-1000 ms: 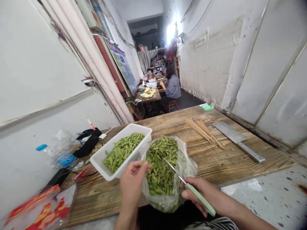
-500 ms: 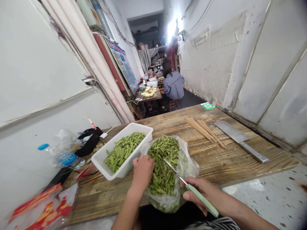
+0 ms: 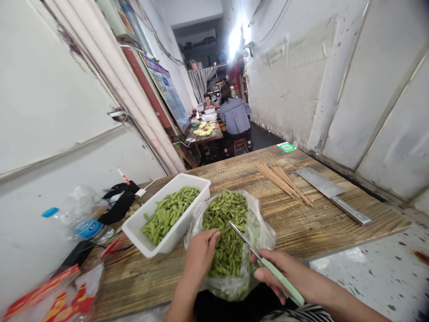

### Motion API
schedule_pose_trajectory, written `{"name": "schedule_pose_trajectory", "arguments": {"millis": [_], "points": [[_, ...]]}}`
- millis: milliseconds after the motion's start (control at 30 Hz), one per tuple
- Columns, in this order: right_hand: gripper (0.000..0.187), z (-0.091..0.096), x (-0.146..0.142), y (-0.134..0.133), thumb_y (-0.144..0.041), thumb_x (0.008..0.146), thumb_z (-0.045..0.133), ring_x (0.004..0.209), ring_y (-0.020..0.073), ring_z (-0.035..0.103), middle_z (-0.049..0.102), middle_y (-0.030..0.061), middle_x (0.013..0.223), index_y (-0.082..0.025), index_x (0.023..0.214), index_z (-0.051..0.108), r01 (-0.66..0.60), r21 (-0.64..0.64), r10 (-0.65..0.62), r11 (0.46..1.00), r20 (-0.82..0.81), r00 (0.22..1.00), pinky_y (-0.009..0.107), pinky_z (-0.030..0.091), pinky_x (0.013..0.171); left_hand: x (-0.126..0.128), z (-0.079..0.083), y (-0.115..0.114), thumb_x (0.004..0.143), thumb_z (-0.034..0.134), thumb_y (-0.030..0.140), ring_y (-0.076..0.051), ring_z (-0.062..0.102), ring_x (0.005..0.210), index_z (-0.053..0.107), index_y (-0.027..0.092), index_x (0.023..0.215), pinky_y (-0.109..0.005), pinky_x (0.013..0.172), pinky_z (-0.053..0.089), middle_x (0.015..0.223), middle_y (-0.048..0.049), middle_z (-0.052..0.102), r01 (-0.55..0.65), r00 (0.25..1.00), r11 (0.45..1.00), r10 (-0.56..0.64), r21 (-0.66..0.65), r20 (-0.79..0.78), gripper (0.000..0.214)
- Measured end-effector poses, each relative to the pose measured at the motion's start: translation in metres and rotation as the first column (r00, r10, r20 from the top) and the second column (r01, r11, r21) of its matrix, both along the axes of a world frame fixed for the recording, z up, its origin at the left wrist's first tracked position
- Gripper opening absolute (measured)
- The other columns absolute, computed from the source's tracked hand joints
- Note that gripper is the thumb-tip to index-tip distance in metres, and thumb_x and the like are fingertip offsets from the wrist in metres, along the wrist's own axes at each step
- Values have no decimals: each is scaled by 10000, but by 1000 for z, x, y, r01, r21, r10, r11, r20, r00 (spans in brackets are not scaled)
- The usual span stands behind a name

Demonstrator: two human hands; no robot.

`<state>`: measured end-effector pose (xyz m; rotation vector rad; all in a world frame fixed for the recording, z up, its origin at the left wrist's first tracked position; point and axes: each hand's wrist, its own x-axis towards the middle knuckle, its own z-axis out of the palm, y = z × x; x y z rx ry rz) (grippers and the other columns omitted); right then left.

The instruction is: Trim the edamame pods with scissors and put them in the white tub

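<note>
My right hand (image 3: 278, 270) grips a pair of scissors (image 3: 243, 239) with pale green handles. Their metal blades look closed and point at the edamame pods (image 3: 228, 210) heaped in a clear plastic bag (image 3: 263, 228). At the left side of that bag, my left hand (image 3: 201, 252) is closed, thumb and forefinger pressed together over the pods. Whatever is between those fingers cannot be made out. A white plastic tub (image 3: 132, 228) to the left of the bag holds more green pods (image 3: 170, 210).
On the wooden table (image 3: 231, 172) lie thin wooden skewers (image 3: 284, 183) and a cleaver (image 3: 321, 183) at right. A water bottle (image 3: 89, 229), a black cloth item (image 3: 120, 205) and red-printed packaging (image 3: 72, 295) are at left. Further back, a seated person (image 3: 234, 114) faces away.
My left hand has shifted from the gap beside the tub to over the pods, its fingertips now pinched. The scissors stay almost in place. The view has moved slightly.
</note>
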<state>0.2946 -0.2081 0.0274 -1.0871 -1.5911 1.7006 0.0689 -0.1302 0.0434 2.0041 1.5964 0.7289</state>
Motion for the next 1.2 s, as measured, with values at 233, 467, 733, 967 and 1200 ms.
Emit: {"name": "schedule_pose_trajectory", "arguments": {"millis": [233, 467, 733, 967, 1200], "points": [[460, 3, 0, -3, -604, 829, 525, 386, 55, 430, 427, -85, 542, -175, 993, 511, 4, 12, -4, 1000, 28, 1000, 116, 346, 349, 6, 5, -17, 776, 573, 389, -206, 577, 660, 735, 215, 768, -293, 652, 418, 699, -26, 707, -37, 950, 990, 77, -135, 303, 238], [451, 11, 0, -7, -593, 843, 510, 421, 58, 457, 454, -58, 630, -164, 983, 524, -19, 67, 8, 998, 155, 988, 125, 356, 361, 15, 13, -28, 771, 569, 352, -144, 455, 531, 664, 188, 584, -247, 531, 341, 557, -2, 598, 26, 898, 972, 81, -235, 432, 267], [309, 29, -2, -4, -451, 841, 590, 454, 64, 433, 482, -51, 593, -142, 856, 587, 10, 175, -55, 985, 254, 966, 144, 313, 401, 19, 9, -30, 717, 645, 355, -129, 472, 534, 697, 157, 657, -242, 529, 366, 588, -25, 638, 27, 812, 952, 158, -306, 562, 214], [369, 7, -6, -2, -518, 817, 593, 352, 57, 388, 407, -95, 504, -165, 908, 538, 68, -1, -68, 998, 68, 995, 133, 277, 306, 26, -2, -26, 568, 788, 312, -81, 477, 556, 678, 134, 784, -191, 529, 384, 616, 20, 591, -82, 543, 933, 337, -351, 769, 301], [412, 7, -1, -5, -565, 829, 554, 410, 42, 418, 437, -74, 604, -173, 950, 514, 16, 55, -21, 998, 91, 996, 112, 336, 351, 26, 3, -28, 634, 746, 340, -119, 592, 656, 621, 133, 745, -214, 578, 459, 793, -39, 668, -60, 544, 948, 293, -312, 786, 266]]}}
